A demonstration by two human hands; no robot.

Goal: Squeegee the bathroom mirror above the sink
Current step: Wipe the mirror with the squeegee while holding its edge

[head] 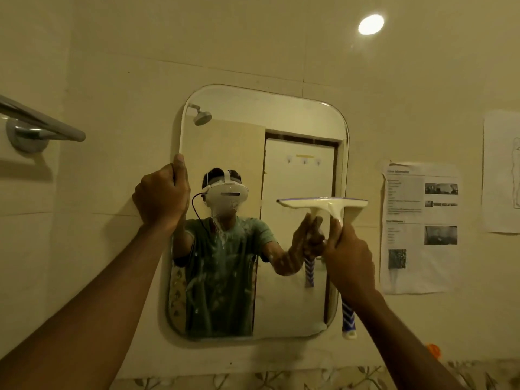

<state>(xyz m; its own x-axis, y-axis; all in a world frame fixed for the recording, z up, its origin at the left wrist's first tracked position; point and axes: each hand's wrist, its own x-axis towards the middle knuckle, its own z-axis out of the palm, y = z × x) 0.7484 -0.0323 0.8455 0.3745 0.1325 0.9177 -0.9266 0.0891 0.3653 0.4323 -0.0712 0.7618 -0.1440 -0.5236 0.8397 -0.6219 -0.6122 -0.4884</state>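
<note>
Both forearms rise from the lower corners of the view toward a cream tiled wall (253, 46), which fills everything behind and carries a leaf-patterned border (281, 381) along the bottom. At the wall's centre hangs the mirror (253, 108), an upright rectangle with rounded corners. White suds and drips streak its middle and lower left part.

To the mirror's right a printed sheet (419, 226) with text and small photos is stuck to the tiles, and a second sheet (501, 170) is cut off by the right edge of the view. A chrome towel bar (42, 122) juts out at the far left.

The left hand (161, 197) grips the mirror's left edge at about mid-height, fingers wrapped round the rim. The right hand (349, 257) holds the squeegee (323, 205) with its fingers closed round the handle, whose blue-and-white chevron end sticks out below the fist. The pale blade lies level against the glass on the mirror's right side at about mid-height, its right end reaching just past the mirror's edge.

A bright round light spot (371, 24) glows high on the wall. A small orange object (433, 351) shows low at the right, partly hidden by the right forearm.
</note>
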